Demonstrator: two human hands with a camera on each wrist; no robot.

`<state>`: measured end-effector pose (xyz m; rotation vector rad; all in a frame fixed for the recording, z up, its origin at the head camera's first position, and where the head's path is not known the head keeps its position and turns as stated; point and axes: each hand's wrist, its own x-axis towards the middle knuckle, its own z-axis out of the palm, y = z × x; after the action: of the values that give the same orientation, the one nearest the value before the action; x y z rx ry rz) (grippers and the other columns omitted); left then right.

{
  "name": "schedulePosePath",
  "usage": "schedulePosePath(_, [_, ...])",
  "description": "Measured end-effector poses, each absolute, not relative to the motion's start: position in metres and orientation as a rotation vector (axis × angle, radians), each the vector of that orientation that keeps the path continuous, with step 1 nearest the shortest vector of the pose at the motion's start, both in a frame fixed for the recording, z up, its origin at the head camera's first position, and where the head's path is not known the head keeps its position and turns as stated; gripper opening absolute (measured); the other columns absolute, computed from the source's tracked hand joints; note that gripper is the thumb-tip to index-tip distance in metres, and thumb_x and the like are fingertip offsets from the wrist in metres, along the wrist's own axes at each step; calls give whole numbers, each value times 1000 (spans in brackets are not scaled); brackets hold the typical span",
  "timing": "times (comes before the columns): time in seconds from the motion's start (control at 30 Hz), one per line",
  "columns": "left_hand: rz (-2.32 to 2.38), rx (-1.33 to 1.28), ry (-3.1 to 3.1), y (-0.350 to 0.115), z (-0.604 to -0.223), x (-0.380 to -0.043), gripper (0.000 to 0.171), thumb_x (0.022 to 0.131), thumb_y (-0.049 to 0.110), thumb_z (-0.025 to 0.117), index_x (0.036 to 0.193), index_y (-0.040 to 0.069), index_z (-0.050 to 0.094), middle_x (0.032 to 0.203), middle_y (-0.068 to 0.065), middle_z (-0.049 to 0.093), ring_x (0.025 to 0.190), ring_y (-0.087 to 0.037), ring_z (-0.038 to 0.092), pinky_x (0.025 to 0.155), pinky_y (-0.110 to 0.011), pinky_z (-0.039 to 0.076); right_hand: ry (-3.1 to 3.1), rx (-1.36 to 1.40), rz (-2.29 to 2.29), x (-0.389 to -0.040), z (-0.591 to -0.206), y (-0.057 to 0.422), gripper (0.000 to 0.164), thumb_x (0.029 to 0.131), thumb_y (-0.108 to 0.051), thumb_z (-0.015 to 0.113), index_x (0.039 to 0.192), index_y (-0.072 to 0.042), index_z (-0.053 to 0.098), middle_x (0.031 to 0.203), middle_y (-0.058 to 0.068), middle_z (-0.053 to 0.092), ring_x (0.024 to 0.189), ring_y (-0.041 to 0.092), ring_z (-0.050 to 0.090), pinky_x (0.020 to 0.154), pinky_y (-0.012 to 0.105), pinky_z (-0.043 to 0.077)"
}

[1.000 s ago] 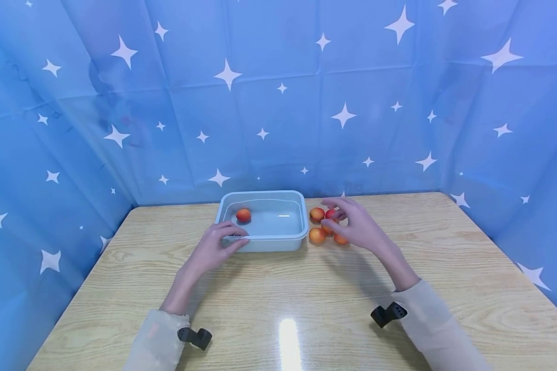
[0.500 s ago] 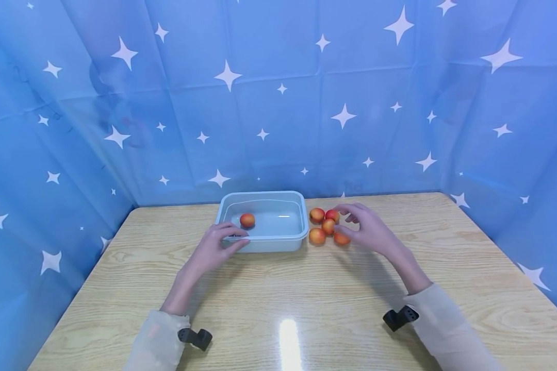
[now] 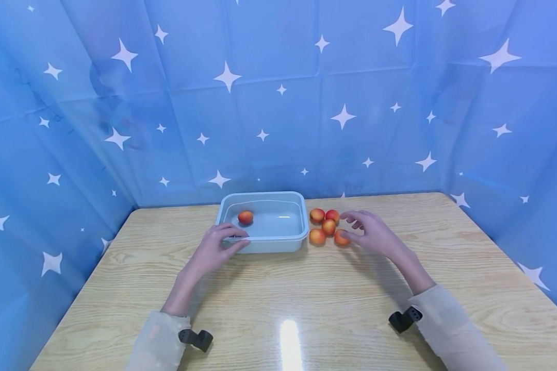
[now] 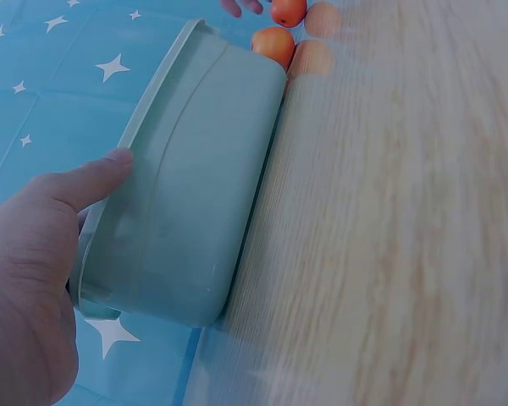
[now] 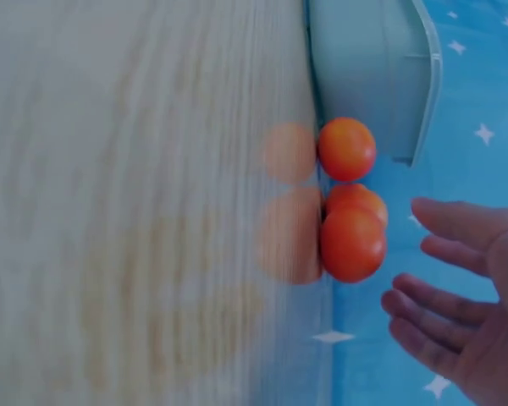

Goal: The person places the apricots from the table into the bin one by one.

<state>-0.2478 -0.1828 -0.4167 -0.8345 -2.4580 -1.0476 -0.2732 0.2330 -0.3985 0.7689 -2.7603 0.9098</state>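
A pale blue plastic container (image 3: pixel 278 245) sits near the back of the table, with one round red-orange fruit (image 3: pixel 245 217) inside it at the left. My left hand (image 3: pixel 215 246) grips its front left rim, the thumb outside the wall and the fingers over the edge, as the left wrist view also shows. Several similar fruits (image 3: pixel 328 227) lie clustered just right of the container. Beside and slightly above them, my right hand (image 3: pixel 373 234) has spread, relaxed fingers and holds nothing. In the right wrist view its fingers (image 5: pixel 432 309) are apart from the nearest fruit (image 5: pixel 353 243).
The light wooden table (image 3: pixel 269 293) stretches out in front of the container and to both sides. A blue curtain with white stars (image 3: pixel 278 113) hangs behind and around it. Each sleeve carries a small black wrist camera (image 3: pixel 195 339).
My right hand has drawn back to the right from over the fruit cluster, uncovering more of it. The fruit in the container has rolled slightly. My left hand stays on the rim.
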Motion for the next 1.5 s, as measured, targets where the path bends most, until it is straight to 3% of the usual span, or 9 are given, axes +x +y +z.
schedulePosePath(0.8, [-1063,-854,-2433,-184,-419,-247,16,88,17,81,102,12,78,92,8,68,88,-13,61,81,-38,48,-2915,878,993,-280,-409,240,34,90,-7,75,122,-3,68,102,10,68,90,26,66,80,42,56])
schedulePosePath(1.07, [-1068,-835,-2446,-184,-418,-247,16,88,18,81,102,13,78,95,8,69,91,-14,63,85,-40,48,-2955,875,1003,-280,-408,237,34,89,-7,76,122,-2,67,98,8,67,85,23,64,75,37,55])
schedulePosePath(1.5, [-1069,-828,-2450,-182,-417,-247,16,86,16,82,102,15,78,94,8,68,92,-14,62,84,-40,48,-2894,849,986,-279,-402,238,33,89,-7,75,121,-2,67,100,9,70,87,21,67,77,39,54])
